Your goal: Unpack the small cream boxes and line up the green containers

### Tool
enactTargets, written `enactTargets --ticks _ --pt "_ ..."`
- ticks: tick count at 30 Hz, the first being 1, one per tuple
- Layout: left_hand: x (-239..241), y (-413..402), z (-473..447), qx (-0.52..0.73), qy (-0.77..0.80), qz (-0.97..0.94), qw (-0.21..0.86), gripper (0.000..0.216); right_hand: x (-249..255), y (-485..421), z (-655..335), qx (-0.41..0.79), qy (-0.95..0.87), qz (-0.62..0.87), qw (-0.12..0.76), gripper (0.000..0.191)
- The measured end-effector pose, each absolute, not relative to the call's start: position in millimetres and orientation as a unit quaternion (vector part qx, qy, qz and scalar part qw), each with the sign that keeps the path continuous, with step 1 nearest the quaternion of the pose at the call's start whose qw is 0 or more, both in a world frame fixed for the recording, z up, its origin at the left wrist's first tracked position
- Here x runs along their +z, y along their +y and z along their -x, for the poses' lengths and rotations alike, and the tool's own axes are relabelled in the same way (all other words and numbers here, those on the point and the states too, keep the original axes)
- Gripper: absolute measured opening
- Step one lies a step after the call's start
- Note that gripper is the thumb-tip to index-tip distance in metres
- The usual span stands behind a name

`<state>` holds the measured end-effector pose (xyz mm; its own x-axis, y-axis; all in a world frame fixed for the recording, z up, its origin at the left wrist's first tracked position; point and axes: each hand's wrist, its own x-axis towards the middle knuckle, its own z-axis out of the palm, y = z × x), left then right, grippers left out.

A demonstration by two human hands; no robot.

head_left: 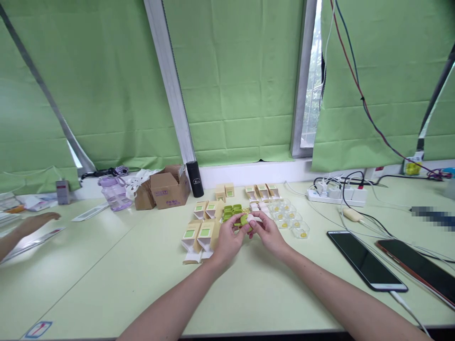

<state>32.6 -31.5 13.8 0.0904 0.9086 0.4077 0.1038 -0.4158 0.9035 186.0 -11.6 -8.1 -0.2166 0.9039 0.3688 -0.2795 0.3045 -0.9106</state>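
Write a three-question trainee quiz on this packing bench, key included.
1. True or false: both hands hold one small green case.
2. Which lies right of the hands? A) cardboard box B) two phones C) purple bottle
3. Fill in: the black cylinder stands ____ on the table.

Key:
1. True: left hand and right hand meet on it.
2. B: the phones lie right; the cardboard box and purple bottle are left.
3. Upright.
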Motion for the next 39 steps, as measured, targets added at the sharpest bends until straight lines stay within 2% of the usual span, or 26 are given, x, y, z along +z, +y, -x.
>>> enactTargets --ticks 5,8,13,19,28,39 --pt "5 -22 -26 0.577 0.409 -0.603 0.369 0.053 -8 -2 -192 0.561 -0.504 0.251 0.607 0.052" --pt "2 -18 -21 0.597 0.395 -0.581 0.388 0.058 -2 3 -203 0.597 -0.440 0.226 0.631 0.047" --pt "3 -20 -21 0.612 0.363 -0.573 0.406 0.063 4 3 -213 0.660 -0.380 0.209 0.614 0.041" --pt "6 -24 -23 0.620 0.335 -0.571 0.421 0.060 7 0 -213 0.671 -0.379 0.205 0.604 0.037" --pt "2 -22 -18 0.623 0.320 -0.580 0.415 0.057 14 -4 -214 0.622 -0.408 0.229 0.627 0.049" --pt "4 -24 -19 0.624 0.320 -0.583 0.411 0.058 13 4 -218 0.514 -0.493 0.271 0.648 0.048"
